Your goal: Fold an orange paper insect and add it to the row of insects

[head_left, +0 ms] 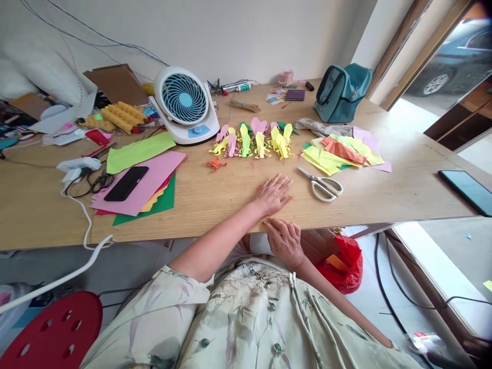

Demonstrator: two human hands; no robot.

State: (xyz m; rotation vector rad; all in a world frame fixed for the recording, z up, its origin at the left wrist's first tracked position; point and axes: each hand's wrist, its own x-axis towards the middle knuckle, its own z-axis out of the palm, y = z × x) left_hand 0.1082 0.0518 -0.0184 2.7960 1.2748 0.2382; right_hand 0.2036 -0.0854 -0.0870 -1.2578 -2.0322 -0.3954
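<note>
My left hand (pixel 273 195) lies palm down on the wooden table (pixel 215 205), fingers stretched out. Small orange paper bits (pixel 259 187) show beside its fingers. My right hand (pixel 285 241) is at the table's front edge, just below the left one, with its fingers curled together; whatever they may hold is hidden. To the right of my left hand, scissors (pixel 325 188) with white handles lie slightly open. Beyond the hands stand several folded paper figures (pixel 261 145) in yellow, pink and green. An orange folded paper figure (pixel 216 164) lies apart, in front of them.
A white fan (pixel 196 132) stands behind stacked coloured paper (pixel 163 177) with a black phone (pixel 126 183) on top. Loose paper sheets (pixel 342 154), a teal bag (pixel 342 95) and another phone (pixel 467 190) are on the right. A red plastic bag (pixel 348 269) hangs below the edge.
</note>
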